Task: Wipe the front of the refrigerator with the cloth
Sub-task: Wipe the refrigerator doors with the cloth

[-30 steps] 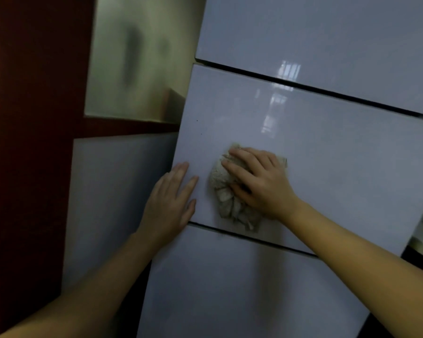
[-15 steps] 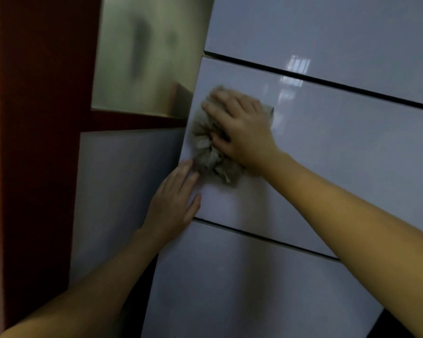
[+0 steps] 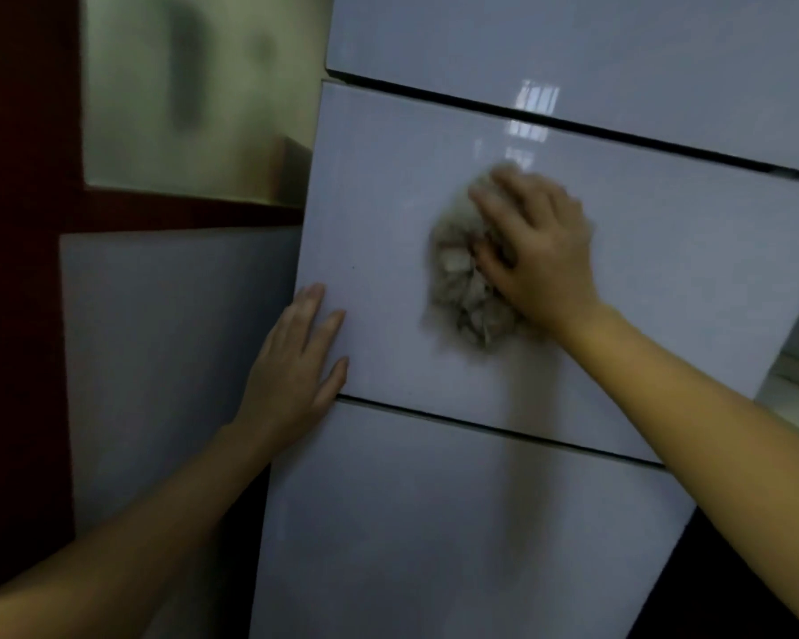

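The refrigerator front (image 3: 665,251) is glossy pale grey, split by dark seams into stacked door panels. A crumpled beige-grey cloth (image 3: 464,288) is pressed against the middle panel. My right hand (image 3: 536,251) lies over the cloth, fingers spread on it and gripping it, blurred by motion. My left hand (image 3: 296,366) rests flat against the left edge of the same panel, just above the lower seam, fingers apart and holding nothing.
Left of the refrigerator stands a dark red wall (image 3: 19,269) with a mirrored or glass panel (image 3: 194,94) above and a pale grey panel (image 3: 167,343) below. A light ledge (image 3: 794,385) shows past the refrigerator's right edge.
My right hand has slid the cloth from the panel's upper left corner to the right and down toward the panel's middle. My left hand stays on the left edge.
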Motion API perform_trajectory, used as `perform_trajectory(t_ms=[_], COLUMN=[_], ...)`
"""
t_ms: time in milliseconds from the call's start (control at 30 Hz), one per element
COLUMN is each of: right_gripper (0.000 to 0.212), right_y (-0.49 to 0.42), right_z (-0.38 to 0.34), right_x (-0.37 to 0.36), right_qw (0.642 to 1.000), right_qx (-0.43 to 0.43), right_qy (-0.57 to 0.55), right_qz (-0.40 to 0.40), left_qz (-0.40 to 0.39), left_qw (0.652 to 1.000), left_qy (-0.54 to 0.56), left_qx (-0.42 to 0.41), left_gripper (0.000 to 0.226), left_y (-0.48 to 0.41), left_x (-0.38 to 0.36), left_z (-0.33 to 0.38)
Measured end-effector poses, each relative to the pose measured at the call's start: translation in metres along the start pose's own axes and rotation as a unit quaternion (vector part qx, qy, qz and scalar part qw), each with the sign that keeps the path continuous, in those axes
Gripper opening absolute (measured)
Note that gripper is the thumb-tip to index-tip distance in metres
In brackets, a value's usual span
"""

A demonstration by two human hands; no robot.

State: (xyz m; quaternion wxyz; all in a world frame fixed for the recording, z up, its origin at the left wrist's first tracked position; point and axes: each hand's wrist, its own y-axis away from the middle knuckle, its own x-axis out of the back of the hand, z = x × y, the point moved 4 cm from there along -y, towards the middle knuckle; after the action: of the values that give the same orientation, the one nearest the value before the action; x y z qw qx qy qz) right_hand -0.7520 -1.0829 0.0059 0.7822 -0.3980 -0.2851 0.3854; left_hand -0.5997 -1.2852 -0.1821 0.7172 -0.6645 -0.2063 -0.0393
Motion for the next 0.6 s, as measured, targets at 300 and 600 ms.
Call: perform_trajectory(t_ms=[300, 600], right_gripper=[0.045, 0.038], right_y=[0.067, 0.124], right_z=[-0.057, -0.009], right_x=[-0.020, 0.009], right_qw=[0.993, 0.988], right_qx=[0.098, 0.132], right_qy=[-0.045, -0.036], right_qz=[-0.051, -0.079], left_qz=[-0.020, 0.022], left_qw=[0.999, 0.997], left_qy=[-0.017, -0.052], left_qx=[0.022, -0.049], left_gripper=[0.061, 0.052], left_y=[-0.002, -0.038], left_x=[0.001, 0.015], left_z=[0.005, 0.039])
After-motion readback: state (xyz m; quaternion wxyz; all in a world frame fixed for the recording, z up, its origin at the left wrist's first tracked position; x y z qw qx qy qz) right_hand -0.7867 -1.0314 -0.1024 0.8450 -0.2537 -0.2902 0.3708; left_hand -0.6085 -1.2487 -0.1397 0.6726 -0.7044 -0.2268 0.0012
